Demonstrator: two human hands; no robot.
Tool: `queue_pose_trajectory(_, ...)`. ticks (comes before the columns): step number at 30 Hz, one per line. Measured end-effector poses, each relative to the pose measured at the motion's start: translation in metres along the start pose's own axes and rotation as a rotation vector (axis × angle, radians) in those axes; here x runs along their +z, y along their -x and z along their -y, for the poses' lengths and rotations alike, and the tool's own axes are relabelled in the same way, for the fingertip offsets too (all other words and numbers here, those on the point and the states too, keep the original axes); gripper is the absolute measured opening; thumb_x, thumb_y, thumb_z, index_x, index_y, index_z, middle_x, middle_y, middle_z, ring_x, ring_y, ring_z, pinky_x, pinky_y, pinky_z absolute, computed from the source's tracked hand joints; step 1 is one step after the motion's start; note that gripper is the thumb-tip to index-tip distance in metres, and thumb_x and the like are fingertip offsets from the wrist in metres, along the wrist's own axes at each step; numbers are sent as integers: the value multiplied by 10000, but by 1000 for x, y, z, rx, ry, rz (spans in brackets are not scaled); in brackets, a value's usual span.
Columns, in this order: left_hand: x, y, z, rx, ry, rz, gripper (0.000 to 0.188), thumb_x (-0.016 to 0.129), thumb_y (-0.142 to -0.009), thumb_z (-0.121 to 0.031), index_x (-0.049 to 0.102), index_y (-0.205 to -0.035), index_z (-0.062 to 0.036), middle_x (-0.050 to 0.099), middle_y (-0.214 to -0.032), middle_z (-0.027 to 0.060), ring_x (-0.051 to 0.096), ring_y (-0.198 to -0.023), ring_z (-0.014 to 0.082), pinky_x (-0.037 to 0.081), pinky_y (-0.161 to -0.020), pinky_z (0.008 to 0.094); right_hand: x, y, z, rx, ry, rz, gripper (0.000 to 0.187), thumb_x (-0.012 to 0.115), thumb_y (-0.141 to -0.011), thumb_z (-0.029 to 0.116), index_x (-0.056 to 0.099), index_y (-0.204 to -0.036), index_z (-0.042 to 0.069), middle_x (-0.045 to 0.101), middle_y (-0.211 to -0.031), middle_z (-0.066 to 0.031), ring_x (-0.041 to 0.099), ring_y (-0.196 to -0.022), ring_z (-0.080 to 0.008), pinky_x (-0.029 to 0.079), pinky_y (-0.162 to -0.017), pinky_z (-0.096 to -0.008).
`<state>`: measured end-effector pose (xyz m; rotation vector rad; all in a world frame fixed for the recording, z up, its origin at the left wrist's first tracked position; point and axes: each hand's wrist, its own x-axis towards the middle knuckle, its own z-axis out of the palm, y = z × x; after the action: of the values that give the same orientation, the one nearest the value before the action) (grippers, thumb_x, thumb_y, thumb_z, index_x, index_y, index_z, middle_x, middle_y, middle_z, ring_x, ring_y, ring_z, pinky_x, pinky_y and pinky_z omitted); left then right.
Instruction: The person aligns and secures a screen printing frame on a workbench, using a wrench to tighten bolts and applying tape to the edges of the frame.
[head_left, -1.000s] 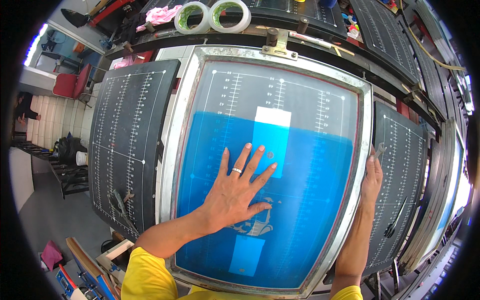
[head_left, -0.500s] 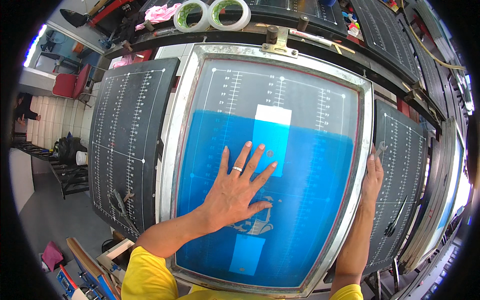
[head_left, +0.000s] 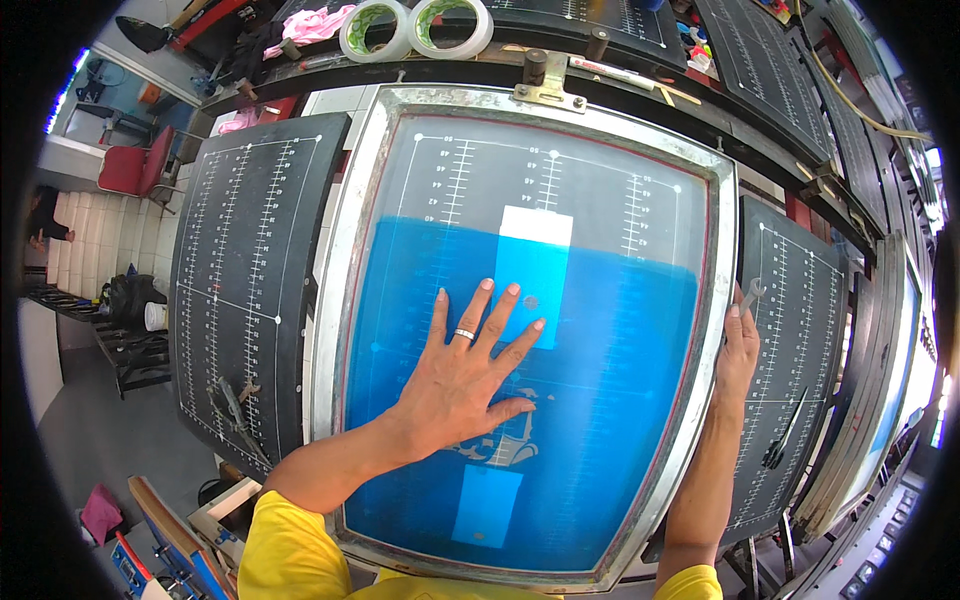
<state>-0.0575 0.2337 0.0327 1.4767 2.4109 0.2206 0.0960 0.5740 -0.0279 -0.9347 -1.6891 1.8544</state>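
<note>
A silk-screen printing frame [head_left: 730, 240] with a metal border lies before me, its mesh coated blue [head_left: 610, 350] below a clear grey strip. My left hand [head_left: 462, 378] rests open on the mesh, fingers spread, a ring on one finger. Beneath the mesh show a white-and-blue rectangle [head_left: 535, 270] and a paler blue one [head_left: 488, 508]. A bare patterned patch [head_left: 515, 445] appears beside my left thumb. At the frame's right edge, my right hand [head_left: 737, 355] is closed around a wrench [head_left: 754, 291], whose jaw end sticks out above the fingers; its handle is mostly hidden.
Black ruled platens stand left [head_left: 245, 290] and right [head_left: 790, 350]. Tools [head_left: 240, 415] lie on the left platen, a dark slim tool [head_left: 785, 440] on the right. A hinge clamp [head_left: 545, 90] meets the frame's far edge. Two tape rolls [head_left: 450, 27] sit behind it.
The whole view has shifted slightly, with everything a little further left in it. Both hands keep the same places on the frame.
</note>
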Motion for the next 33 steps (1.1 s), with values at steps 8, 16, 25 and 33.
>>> queue_pose_trajectory(8,1,-1,0,-2,15,4,869,641,-862,-655,382,-1557,-203,158,-1652,207,99,-1524,456,163,-1147,749,-1,1,2,-7,44,0,474,528,-1061,220,499,-1430,-75,644,-1279,-134,620,-1136,-169,473,-989,-301)
queue_pose_trajectory(16,3,0,1,6,16,-4,872,626,-868,-663,376,-1560,-195,151,-1651,216,96,-1524,459,161,-1147,749,5,4,8,-11,103,-33,462,513,-1069,208,497,-1429,-80,650,-1257,-132,620,-1114,-158,470,-980,-289)
queue_pose_trajectory(25,3,-1,0,7,7,-5,874,637,-862,-662,383,-1556,-195,153,-1648,219,94,-1523,459,165,-1147,749,4,2,7,-57,192,-39,449,479,-1077,185,491,-1428,-93,657,-1229,-119,613,-1096,-147,458,-972,-279)
queue_pose_trajectory(33,1,0,0,-1,11,3,872,647,-862,-646,381,-1556,-189,150,-1650,214,90,-1527,449,164,-1149,747,2,1,4,-54,168,-41,453,485,-1077,188,488,-1429,-97,658,-1221,-118,612,-1096,-146,457,-976,-279)
